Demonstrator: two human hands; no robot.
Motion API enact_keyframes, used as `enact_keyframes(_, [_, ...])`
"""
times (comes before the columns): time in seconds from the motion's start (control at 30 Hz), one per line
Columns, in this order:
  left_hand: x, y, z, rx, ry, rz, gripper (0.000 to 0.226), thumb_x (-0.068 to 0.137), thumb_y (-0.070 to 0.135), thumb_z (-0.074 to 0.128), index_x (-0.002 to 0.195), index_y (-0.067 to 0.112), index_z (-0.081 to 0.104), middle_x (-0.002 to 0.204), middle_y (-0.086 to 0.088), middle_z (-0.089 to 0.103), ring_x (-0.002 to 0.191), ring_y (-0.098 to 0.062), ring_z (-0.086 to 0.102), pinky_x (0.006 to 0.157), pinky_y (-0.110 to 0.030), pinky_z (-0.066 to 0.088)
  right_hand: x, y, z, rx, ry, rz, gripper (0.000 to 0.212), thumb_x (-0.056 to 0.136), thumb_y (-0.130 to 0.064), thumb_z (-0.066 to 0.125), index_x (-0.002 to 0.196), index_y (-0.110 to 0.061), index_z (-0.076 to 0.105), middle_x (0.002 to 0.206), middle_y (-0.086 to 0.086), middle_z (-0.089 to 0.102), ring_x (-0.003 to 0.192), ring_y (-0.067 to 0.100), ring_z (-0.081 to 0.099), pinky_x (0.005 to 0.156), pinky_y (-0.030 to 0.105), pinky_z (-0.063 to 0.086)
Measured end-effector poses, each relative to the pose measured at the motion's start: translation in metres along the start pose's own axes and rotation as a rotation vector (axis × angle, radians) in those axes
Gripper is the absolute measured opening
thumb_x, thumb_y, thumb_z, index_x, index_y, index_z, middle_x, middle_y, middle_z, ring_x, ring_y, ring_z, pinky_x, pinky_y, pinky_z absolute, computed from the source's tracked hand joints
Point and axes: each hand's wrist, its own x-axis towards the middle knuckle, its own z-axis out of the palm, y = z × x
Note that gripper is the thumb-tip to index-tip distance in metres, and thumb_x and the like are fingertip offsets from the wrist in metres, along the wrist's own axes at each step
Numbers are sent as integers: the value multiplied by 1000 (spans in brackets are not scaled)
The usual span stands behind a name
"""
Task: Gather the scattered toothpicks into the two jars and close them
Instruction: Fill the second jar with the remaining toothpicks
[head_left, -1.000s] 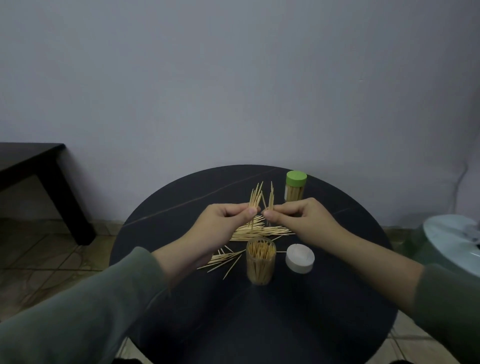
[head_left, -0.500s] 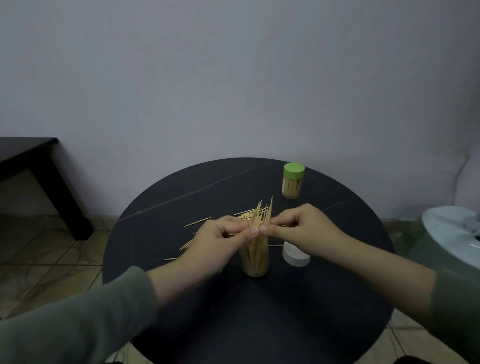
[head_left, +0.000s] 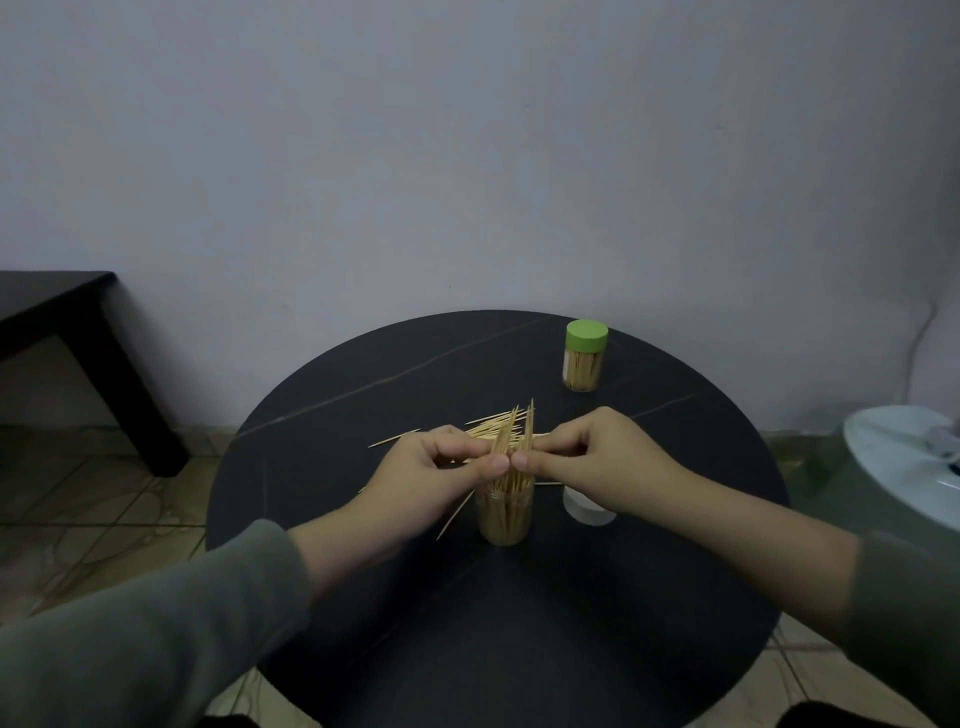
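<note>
I have one head-worn camera only, looking forward and down from close above the round counter (head_left: 675, 597) toward its far edge and the wall (head_left: 467, 156).

table (head_left: 571, 623) black, faint veins | lid (head_left: 586, 334) green | toothpicks (head_left: 511, 431) tan | second lid (head_left: 584, 509) probably white

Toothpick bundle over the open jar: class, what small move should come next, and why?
Probably lower the bundle and loosen both grips so it drops in. The left hand and right hand pinch it upright, its lower ends already at the open jar's mouth. More toothpicks lie behind; the white lid waits beside.
</note>
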Motion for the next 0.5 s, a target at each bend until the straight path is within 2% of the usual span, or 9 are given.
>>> enact_keyframes(0.07, [1, 0, -3, 10, -18, 16, 23, 70, 29, 74, 88, 16, 79, 85, 2, 66, 85, -10, 64, 79, -20, 49, 1, 1, 2, -13, 4, -4, 17, 80, -47, 70, 94, -38, 75, 80, -25, 70, 90, -4, 62, 90, 31, 51])
enact_keyframes(0.17, [1, -1, -5, 32, -42, 38, 19, 69, 31, 74, 86, 21, 79, 78, 10, 65, 80, -5, 61, 75, -19, 47, 4, 3, 5, -85, 7, -8, 22, 76, -56, 66, 91, -42, 75, 74, -30, 63, 95, 0, 58, 101, 48, 43])
enact_keyframes(0.23, [1, -3, -8, 56, -42, 50, 24, 69, 34, 75, 91, 24, 78, 72, 11, 59, 75, -5, 56, 75, -22, 47, 4, 2, 6, -119, 3, -15, 28, 74, -61, 64, 92, -42, 74, 75, -29, 60, 98, 3, 56, 102, 52, 40])
enact_keyframes(0.3, [2, -5, -12, 92, -32, 65, 26, 70, 38, 76, 95, 31, 77, 75, 4, 56, 73, -12, 54, 76, -28, 49, 4, 0, 6, -123, 2, -23, 33, 69, -65, 61, 90, -43, 74, 78, -28, 62, 100, 4, 56, 102, 52, 40])
enact_keyframes(0.37, [4, -8, -16, 172, -23, 128, 27, 75, 46, 77, 100, 37, 74, 89, 0, 64, 83, -19, 62, 81, -37, 53, 4, -1, 5, -132, 3, -35, 34, 69, -65, 61, 91, -43, 74, 79, -27, 63, 97, 4, 57, 102, 51, 40])
enact_keyframes(0.43, [5, -9, -19, 314, -9, 242, 35, 77, 54, 69, 109, 38, 70, 103, 9, 65, 97, -13, 62, 82, -33, 51, 4, -1, 2, -153, -1, -41, 36, 73, -63, 63, 101, -42, 72, 78, -29, 61, 95, 0, 56, 103, 49, 40])
enact_keyframes(0.5, [4, -7, -20, 512, -7, 380, 41, 83, 54, 60, 119, 36, 64, 113, 19, 62, 109, -7, 56, 87, -27, 47, 5, 0, -1, -161, -3, -44, 40, 75, -58, 65, 111, -40, 69, 78, -29, 58, 88, -4, 53, 96, 38, 43])
